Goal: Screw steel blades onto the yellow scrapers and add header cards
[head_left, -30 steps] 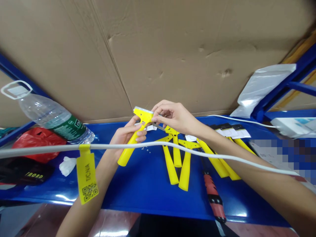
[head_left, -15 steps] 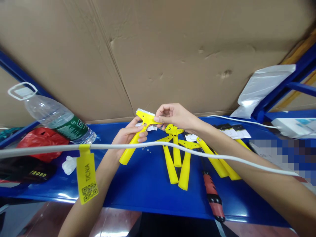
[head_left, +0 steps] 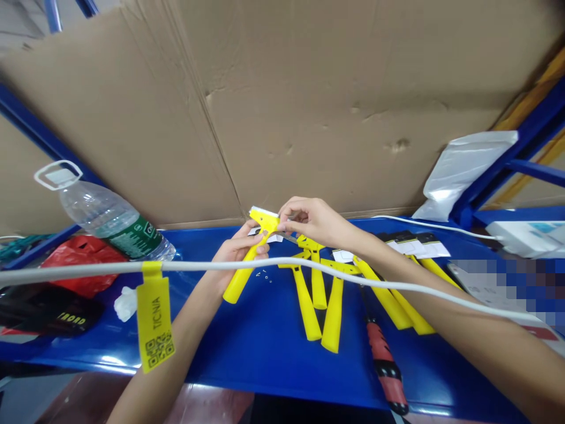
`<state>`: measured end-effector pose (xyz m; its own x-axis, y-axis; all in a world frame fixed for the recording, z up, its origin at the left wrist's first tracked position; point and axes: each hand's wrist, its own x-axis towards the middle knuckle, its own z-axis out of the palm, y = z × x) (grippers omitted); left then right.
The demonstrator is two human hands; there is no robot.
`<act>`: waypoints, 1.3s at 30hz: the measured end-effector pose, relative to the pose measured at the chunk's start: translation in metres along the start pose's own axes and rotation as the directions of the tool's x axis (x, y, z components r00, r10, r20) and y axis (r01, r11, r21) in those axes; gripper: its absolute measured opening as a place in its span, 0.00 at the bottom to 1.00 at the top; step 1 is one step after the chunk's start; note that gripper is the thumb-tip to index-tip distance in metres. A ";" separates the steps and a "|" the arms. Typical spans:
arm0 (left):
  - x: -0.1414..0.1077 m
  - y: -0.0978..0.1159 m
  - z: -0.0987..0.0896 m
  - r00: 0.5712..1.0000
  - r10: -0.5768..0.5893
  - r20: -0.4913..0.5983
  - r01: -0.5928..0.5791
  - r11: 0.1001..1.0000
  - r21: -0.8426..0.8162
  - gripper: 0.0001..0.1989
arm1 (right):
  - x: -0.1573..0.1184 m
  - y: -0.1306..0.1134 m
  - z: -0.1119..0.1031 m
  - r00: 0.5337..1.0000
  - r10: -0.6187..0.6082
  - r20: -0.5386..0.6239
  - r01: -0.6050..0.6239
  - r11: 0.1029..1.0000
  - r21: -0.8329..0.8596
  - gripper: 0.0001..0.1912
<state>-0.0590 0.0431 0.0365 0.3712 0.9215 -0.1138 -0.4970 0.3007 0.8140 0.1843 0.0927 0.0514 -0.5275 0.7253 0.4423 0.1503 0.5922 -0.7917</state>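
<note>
A yellow scraper (head_left: 242, 275) with a pale strip along its head's top edge is held tilted above the blue table. My left hand (head_left: 232, 256) is closed around its neck, the handle pointing down toward me. With thumb and fingertips pressed together, my right hand (head_left: 309, 219) pinches the right end of the head; whether something small is also between those fingers is hidden. Several more yellow scrapers (head_left: 318, 288) lie below my right hand, and others (head_left: 384, 297) are partly covered by my right forearm. Tiny loose pieces (head_left: 265, 275), like screws, lie just right of the held handle.
A red and black screwdriver (head_left: 385, 362) lies near the front edge of the blue table (head_left: 265, 353). Black and white packets (head_left: 424, 246) lie behind my right arm. A bottle (head_left: 119, 221) leans at left. A white cable (head_left: 198, 264) with a yellow tag (head_left: 154, 321) crosses in front.
The camera view has shifted slightly, so most things appear a little lower. Both hands keep hold of the scraper, which has turned slightly more upright.
</note>
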 end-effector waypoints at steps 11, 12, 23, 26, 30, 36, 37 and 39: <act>0.000 -0.007 0.000 0.994 0.101 0.037 -0.104 0.990 0.096 0.24 | -0.002 -0.009 -0.014 0.992 0.058 0.111 -0.065 0.996 0.065 0.09; 0.000 -0.007 -0.001 0.993 0.109 0.047 -0.113 0.988 0.104 0.24 | -0.003 -0.011 -0.016 0.991 0.051 0.124 -0.058 0.997 0.051 0.09; 0.001 -0.014 -0.001 0.979 0.180 0.098 -0.192 0.973 0.128 0.27 | -0.005 -0.023 -0.023 0.987 -0.088 0.133 0.106 0.986 -0.129 0.07; 0.003 -0.017 -0.002 0.977 0.192 0.093 -0.204 0.969 0.139 0.28 | -0.006 -0.025 -0.021 0.981 -0.133 0.141 0.161 0.964 -0.210 0.06; 0.006 -0.022 -0.006 0.971 0.223 0.088 -0.233 0.964 0.126 0.28 | -0.006 -0.024 -0.017 0.992 -0.091 0.086 0.109 0.963 -0.245 0.04; 0.005 -0.022 -0.007 0.972 0.215 0.092 -0.226 0.966 0.123 0.27 | -0.004 -0.021 -0.016 0.997 0.049 0.063 -0.042 0.993 -0.106 0.07; 0.005 -0.022 -0.007 0.972 0.214 0.093 -0.225 0.966 0.128 0.27 | -0.004 -0.022 -0.016 0.997 0.045 0.068 -0.039 0.995 -0.095 0.07; 0.004 -0.022 -0.006 0.972 0.217 0.091 -0.228 0.965 0.131 0.27 | -0.004 -0.023 -0.015 0.997 0.024 0.069 -0.017 0.995 -0.094 0.06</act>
<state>-0.0511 0.0419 0.0151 0.3242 0.9386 0.1178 -0.4612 0.0481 0.8860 0.1959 0.0816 0.0740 -0.5800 0.7133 0.3935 0.2374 0.6101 -0.7559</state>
